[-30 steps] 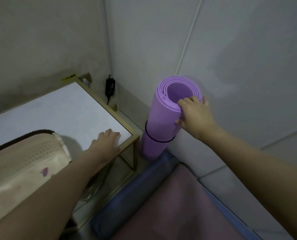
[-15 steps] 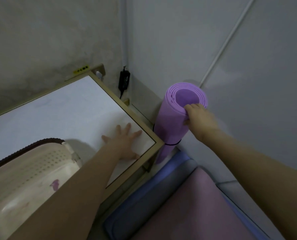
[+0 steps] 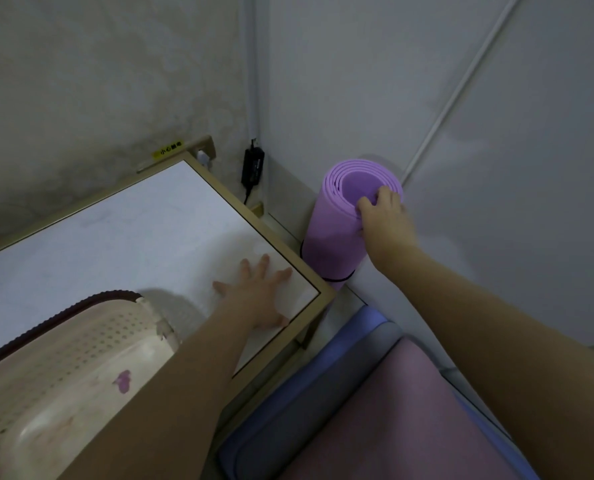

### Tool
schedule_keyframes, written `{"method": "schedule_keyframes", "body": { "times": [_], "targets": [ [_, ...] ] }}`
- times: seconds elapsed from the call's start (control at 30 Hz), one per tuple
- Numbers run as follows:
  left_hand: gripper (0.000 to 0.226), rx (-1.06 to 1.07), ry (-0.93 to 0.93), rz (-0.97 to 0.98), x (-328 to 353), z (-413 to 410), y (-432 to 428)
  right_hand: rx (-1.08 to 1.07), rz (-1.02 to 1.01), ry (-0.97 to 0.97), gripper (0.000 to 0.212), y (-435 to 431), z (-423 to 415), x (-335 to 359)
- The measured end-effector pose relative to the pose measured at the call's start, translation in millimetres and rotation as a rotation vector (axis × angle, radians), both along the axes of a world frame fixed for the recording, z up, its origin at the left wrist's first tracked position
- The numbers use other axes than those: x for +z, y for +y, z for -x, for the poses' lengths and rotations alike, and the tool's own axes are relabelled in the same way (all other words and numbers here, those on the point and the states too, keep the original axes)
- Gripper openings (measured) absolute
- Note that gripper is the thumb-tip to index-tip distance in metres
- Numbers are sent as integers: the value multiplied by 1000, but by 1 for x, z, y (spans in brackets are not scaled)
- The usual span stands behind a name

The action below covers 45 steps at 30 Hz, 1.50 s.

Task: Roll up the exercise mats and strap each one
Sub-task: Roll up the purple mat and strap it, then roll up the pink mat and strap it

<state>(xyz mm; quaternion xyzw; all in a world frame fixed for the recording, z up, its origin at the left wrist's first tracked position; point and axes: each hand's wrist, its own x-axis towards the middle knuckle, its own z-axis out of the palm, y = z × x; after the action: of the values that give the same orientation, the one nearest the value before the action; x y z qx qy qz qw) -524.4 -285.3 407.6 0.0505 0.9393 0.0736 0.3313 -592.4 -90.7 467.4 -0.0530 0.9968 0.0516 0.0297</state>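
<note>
A rolled-up purple foam exercise mat (image 3: 337, 230) stands on end in the corner, between the pale wall (image 3: 496, 98) and the gold-framed white counter (image 3: 115, 230), with a thin black strap (image 3: 337, 279) looped round its lower part. The right hand (image 3: 385, 216) grips the mat's top rim, fingers curled over the edge into the hollow centre. The left hand (image 3: 257, 292) lies flat on the counter near its corner, fingers spread (holding nothing). A cream perforated plastic basket (image 3: 63, 375) with a dark scalloped rim sits on the counter beside the left forearm. Below, a pink mat (image 3: 375, 417) lies over a blue padded mat (image 3: 309, 382). A black power adapter (image 3: 252, 167) hangs in the wall corner.
</note>
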Motion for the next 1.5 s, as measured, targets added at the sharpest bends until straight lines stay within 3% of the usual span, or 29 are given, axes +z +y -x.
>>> {"method": "schedule_keyframes", "body": {
  "times": [0.13, 0.43, 0.57, 0.73, 0.83, 0.87, 0.97, 1.13, 1.33, 1.5],
  "targets": [
    [89, 59, 18, -24, -2, -6, 4, -10, -59, -45, 39, 4, -9, 8],
    [70, 201, 123, 37, -6, -40, 32, 232, 112, -111, 52, 28, -34, 9],
    [62, 186, 171, 99, -10, -62, 60, 339, 204, 1, 46, 48, -61, -5],
    [59, -65, 479, 83, -35, -100, 108, 425, 100, 50, 41, 106, -119, -57],
    [58, -246, 556, -57, -77, -133, 139, 350, 23, -128, 54, 146, -161, -106],
    [55, -274, 545, -80, -95, -146, 147, 322, -50, -210, 59, 160, -176, -124],
    [54, -218, 229, 9, -158, -188, 158, 219, -193, -473, 67, 191, -216, -181],
    [55, -104, -70, 18, -255, -240, 153, 136, -229, -726, 72, 207, -272, -284],
    [72, 82, -226, -105, -336, -263, 145, 151, -200, -842, 74, 198, -310, -391],
    [84, 246, -288, -195, -392, -274, 143, 132, -92, -789, 73, 191, -326, -446]
  ]
}}
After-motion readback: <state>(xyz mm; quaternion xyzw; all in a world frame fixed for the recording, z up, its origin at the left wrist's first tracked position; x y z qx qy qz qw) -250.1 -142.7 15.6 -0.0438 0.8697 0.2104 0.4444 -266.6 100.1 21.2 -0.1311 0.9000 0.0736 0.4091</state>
